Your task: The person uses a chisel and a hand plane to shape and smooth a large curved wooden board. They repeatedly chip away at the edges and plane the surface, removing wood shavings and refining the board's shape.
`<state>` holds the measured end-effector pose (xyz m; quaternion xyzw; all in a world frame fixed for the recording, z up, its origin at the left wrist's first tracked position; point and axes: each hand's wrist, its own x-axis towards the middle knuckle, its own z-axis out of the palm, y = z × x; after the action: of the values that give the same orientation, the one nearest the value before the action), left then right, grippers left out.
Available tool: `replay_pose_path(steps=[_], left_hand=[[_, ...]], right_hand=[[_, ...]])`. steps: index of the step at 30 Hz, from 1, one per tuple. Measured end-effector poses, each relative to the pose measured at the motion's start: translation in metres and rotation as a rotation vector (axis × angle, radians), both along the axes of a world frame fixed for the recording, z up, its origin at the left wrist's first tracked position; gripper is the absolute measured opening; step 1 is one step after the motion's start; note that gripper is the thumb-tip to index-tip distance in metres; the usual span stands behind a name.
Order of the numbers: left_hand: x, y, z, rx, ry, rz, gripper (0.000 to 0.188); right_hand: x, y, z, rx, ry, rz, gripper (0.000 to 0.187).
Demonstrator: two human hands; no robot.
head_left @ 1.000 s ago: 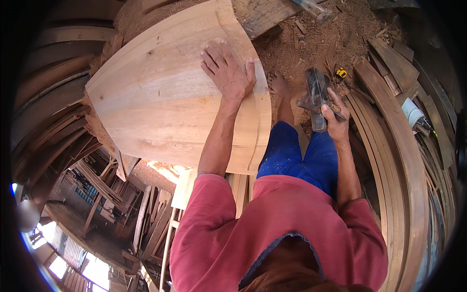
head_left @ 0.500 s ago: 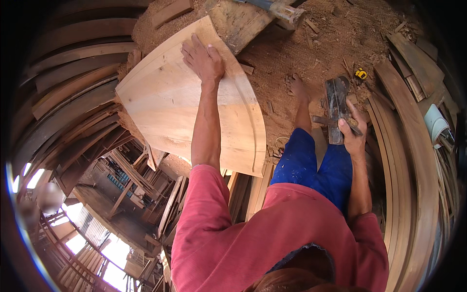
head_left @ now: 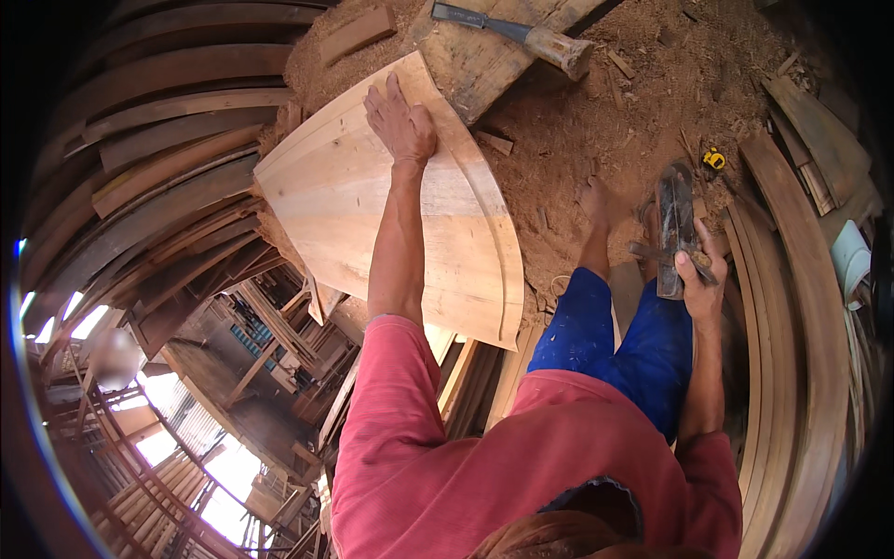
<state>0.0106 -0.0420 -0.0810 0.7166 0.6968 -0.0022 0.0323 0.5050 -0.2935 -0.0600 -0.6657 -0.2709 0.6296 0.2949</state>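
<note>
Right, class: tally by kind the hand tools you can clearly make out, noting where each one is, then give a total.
Dark, box-shaped hand plane, in the right hand: 1
Pale-handled chisel with a dark metal blade, across a wooden board: 1
Yellow-and-black tape measure, on the sawdust-strewn ground: 1
Total: 3

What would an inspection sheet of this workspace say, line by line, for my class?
Surface: brown sawdust-covered ground with small wood scraps.
Job's things: broad pale wooden panel; dark block-shaped plane with cross handle.
Clutter: metal-bladed chisel with pale wooden handle on worn brown board; yellow-and-black tape measure.
Hands: left hand palm-down on panel; right hand gripping plane.
Cables: nothing seen for certain; thin pale loop unidentified.
Surroundings: dark wooden planks at left, long brown boards at right.
</note>
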Motion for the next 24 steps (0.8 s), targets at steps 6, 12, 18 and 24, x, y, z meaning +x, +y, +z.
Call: replay_pose_path(steps=[6, 12, 18, 24], left_hand=[[-0.015, 0.018, -0.008, 0.056, -0.045, -0.009, 0.066], [-0.030, 0.037, -0.002, 0.121, -0.040, 0.004, 0.048], [-0.058, 0.071, -0.016, 0.196, -0.256, -0.152, 0.027], [-0.075, 0.075, -0.011, 0.133, -0.476, -0.087, 0.032]], right_hand=[[-0.031, 0.021, 0.033, 0.056, 0.031, 0.080, 0.092], [-0.095, 0.065, 0.065, 0.357, -0.194, 0.315, 0.092], [-0.209, 0.149, 0.071, 0.794, -0.558, 0.478, 0.096], [-0.285, 0.187, 0.043, 0.860, -0.795, 0.582, 0.099]])
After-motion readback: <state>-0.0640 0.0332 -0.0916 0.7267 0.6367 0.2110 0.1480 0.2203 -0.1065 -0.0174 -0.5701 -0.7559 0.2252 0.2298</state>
